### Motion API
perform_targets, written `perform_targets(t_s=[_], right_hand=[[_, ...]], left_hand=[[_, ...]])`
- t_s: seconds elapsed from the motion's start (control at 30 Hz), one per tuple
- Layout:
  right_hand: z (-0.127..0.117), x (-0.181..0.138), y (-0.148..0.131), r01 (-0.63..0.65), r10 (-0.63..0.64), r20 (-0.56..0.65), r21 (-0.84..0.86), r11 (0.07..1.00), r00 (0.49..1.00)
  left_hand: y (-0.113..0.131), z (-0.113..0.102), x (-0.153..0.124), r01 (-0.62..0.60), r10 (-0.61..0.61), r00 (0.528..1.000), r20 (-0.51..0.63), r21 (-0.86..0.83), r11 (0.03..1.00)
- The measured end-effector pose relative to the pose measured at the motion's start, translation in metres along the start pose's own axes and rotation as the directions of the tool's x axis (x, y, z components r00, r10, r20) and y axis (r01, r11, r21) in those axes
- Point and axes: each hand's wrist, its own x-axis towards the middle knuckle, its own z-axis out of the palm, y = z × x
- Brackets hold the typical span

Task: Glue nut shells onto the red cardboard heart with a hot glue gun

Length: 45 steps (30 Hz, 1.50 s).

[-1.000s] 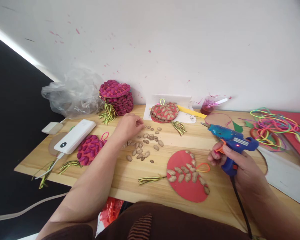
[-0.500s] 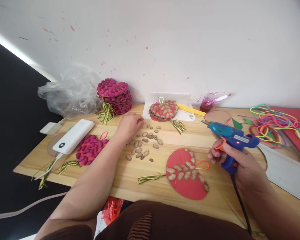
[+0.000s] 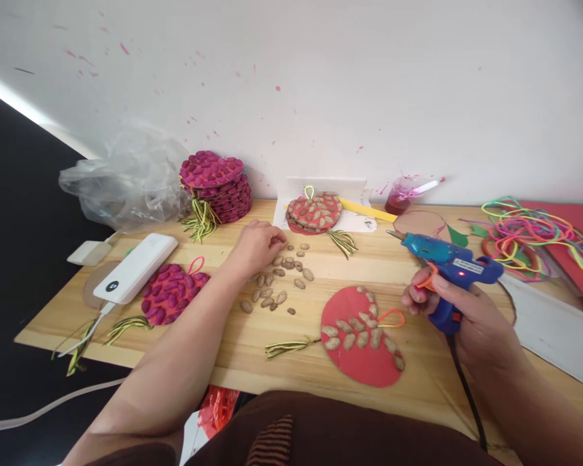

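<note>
My right hand (image 3: 476, 323) is wrapped round the handle of a blue hot glue gun (image 3: 454, 262), whose red light is lit and whose nozzle points left. My left hand (image 3: 260, 246) is at the back of a loose spread of peanuts (image 3: 282, 297), its fingers curled downward and pressed together. What its fingertips hold, if anything, is hidden. Between the hands, nearer to me, lies a red cardboard disc (image 3: 340, 369) with rows of peanuts on it. An orange loop (image 3: 393, 317) is on its right side and a yellow-and-black tassel (image 3: 289, 347) on its left.
Pink-peanut discs stand in a stack (image 3: 218, 191) beside a plastic bag (image 3: 126, 181). A white power bank (image 3: 138, 265) lies by another pink disc (image 3: 170, 294). Finished peanut discs (image 3: 315, 212), a cup of dye (image 3: 398, 197) and tangled cords (image 3: 525, 233) line the back.
My left hand has moved slightly toward me and its fingers have curled down at the loose peanuts. The view has shifted a little; my right hand still holds the glue gun.
</note>
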Motion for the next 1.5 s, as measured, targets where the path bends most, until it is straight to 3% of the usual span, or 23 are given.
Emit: perform_targets(t_s=[0.3,0.6,0.87,0.97,1.1,1.3,1.5], right_hand=[[-0.002,0.001,0.001,0.014,-0.014,0.034,-0.011,1.000,0.999],[0.000,-0.001,0.002,0.027,-0.032,0.062,0.080,0.996,0.998],[0.000,-0.002,0.001,0.001,-0.006,0.055,0.083,0.997,0.998],[0.000,-0.001,0.000,0.017,-0.022,0.061,0.081,0.997,0.998],[0.001,-0.001,-0.001,0.032,-0.037,0.067,0.077,0.997,0.997],[0.001,-0.001,-0.003,0.033,-0.037,0.062,0.063,0.997,0.997],[0.003,-0.004,-0.005,-0.021,0.019,0.031,0.069,0.997,0.999]], left_hand=[[0.000,-0.005,-0.003,0.009,-0.009,1.000,-0.028,-0.002,1.000],[0.004,-0.003,0.000,0.073,-0.074,0.996,0.043,0.035,0.997],[-0.001,-0.004,0.000,0.153,-0.159,0.984,0.074,0.081,0.985],[0.005,-0.008,-0.001,0.218,-0.226,0.966,0.122,0.079,0.973],[0.014,-0.012,-0.002,0.293,-0.305,0.947,0.097,0.118,0.949],[0.013,-0.008,0.000,0.256,-0.272,0.959,0.078,0.171,0.952],[0.011,-0.012,-0.002,0.249,-0.255,0.966,0.048,0.109,0.962]])
